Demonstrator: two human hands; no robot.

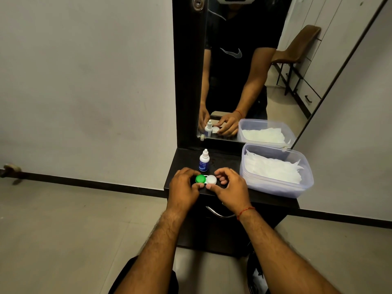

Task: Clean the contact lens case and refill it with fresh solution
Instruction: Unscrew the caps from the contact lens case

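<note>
Left hand (183,188) curls round the green-capped end of the case (209,179), thumb and fingers pinching it; right hand (231,187) pinches the white-capped end. The case is at the shelf's (186,160) near edge, bottle (204,161) just beyond, tub (275,187) of tissues right

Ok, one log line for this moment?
lens case: closed | left-hand grip: holds its green end | right-hand grip: holds its white end | solution bottle: upright behind case

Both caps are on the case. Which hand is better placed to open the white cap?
Right, probably. The right hand curls its thumb and fingers round the white cap, while the left hand grips the green cap.
</note>
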